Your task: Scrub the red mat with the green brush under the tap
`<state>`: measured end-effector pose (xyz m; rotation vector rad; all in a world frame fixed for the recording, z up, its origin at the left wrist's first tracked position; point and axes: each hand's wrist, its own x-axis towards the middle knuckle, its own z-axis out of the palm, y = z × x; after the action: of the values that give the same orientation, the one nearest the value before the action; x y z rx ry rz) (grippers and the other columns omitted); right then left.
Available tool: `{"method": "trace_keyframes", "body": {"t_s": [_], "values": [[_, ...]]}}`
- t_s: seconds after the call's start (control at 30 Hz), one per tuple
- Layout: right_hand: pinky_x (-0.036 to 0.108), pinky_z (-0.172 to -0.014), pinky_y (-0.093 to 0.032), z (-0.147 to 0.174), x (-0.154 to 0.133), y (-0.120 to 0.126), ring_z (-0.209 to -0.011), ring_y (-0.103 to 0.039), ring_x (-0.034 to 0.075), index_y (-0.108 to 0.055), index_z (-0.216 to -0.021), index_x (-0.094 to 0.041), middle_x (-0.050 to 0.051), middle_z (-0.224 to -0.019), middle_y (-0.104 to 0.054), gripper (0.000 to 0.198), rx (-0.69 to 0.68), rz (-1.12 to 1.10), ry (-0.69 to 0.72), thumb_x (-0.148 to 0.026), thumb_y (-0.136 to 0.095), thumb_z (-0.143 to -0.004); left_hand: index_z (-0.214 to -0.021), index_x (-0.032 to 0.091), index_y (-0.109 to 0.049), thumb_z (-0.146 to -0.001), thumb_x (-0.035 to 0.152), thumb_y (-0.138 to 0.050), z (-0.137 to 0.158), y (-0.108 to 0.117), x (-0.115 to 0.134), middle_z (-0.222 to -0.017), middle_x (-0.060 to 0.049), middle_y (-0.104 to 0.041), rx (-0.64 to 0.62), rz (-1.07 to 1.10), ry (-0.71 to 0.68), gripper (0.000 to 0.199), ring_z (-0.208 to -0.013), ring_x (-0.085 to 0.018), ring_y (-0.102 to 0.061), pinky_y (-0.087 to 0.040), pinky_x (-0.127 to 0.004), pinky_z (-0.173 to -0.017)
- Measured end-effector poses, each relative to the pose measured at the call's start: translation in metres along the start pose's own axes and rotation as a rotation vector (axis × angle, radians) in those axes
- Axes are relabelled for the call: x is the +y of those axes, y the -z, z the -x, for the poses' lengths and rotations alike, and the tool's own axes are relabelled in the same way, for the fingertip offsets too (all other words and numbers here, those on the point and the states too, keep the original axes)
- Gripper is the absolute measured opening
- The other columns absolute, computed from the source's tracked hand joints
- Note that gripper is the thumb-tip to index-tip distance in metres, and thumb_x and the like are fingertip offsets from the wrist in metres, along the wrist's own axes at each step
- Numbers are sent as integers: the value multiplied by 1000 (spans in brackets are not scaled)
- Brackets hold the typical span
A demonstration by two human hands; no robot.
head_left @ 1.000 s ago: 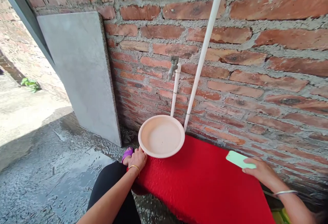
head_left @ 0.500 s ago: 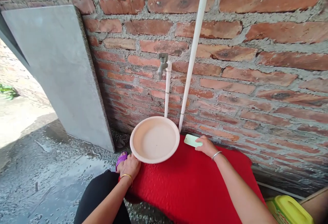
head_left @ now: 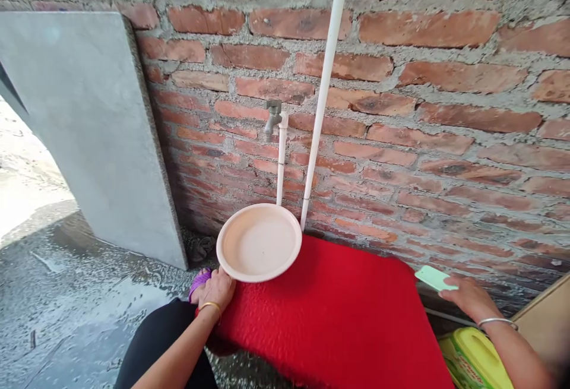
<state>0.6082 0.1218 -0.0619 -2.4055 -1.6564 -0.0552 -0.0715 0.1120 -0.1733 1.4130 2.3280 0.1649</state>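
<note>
Worn on the head, the camera looks forward and down from above and behind the fingers of the left hand [head_left: 221,288] and right hand [head_left: 472,299], near enough to catch both forearms [head_left: 180,350], facing the brick wall [head_left: 378,104] beyond.

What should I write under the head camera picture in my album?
Right hand holding a flat mint-green rectangle, left hand beside a round pale-peach basin on a bright red cloth.

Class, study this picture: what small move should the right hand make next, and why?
Probably swing the right hand left, over the red cloth: its mint-green block appears mostly beyond the cloth's right corner, while the left hand rests at the cloth's left end, by the basin.
</note>
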Motion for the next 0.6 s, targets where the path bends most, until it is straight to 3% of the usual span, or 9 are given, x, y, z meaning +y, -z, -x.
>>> {"method": "trace_keyframes", "body": {"t_s": [0.1,0.17,0.23,0.33,0.5,0.6], "values": [[41,-86,-55,11,-28,-22,-97,-76,34,-79,-91,-29,9,-100,-82,38,-174,-243,-10,-53,-71,-62,-143,16,-62,-109,41,-24,1,0,2,-140,-23,-67,3,0,7,57,-129,-37,-68,-51,-51,-104],[40,-87,-56,26,-62,-42,-97,-75,34,-79,-105,-28,7,-103,-81,58,-310,-460,19,-66,-69,-62,-142,16,-62,-109,42,-24,1,0,4,-139,-24,-67,11,13,13,57,-129,-39,-67,-50,-54,-104],[39,-89,-56,46,-97,-60,-101,-74,33,-78,-107,-27,7,-110,-80,64,-395,-589,105,-71,-69,-61,-141,17,-62,-108,42,-26,1,0,5,-139,-23,-67,15,25,23,55,-129,-39,-67,-50,-54,-104],[39,-96,-55,73,-131,-77,-111,-73,32,-75,-96,-27,8,-120,-76,46,-421,-560,271,-60,-68,-65,-140,18,-62,-108,42,-27,3,1,6,-139,-22,-67,19,33,39,53,-130,-37,-67,-49,-51,-104],[49,-106,-48,90,-140,-79,-131,-65,37,-64,-85,-28,9,-148,-65,18,-308,-207,428,-34,-69,-69,-140,18,-61,-109,39,-27,8,8,10,-140,-21,-66,0,24,32,51,-132,-35,-66,-48,-48,-106],[43,-98,-49,86,-143,-75,-115,-69,30,-58,-84,-27,7,-137,-69,16,-332,-110,531,-23,-66,-72,-142,17,-60,-109,37,-26,11,11,11,-140,-21,-66,-12,19,23,51,-132,-36,-66,-47,-48,-106]]}}
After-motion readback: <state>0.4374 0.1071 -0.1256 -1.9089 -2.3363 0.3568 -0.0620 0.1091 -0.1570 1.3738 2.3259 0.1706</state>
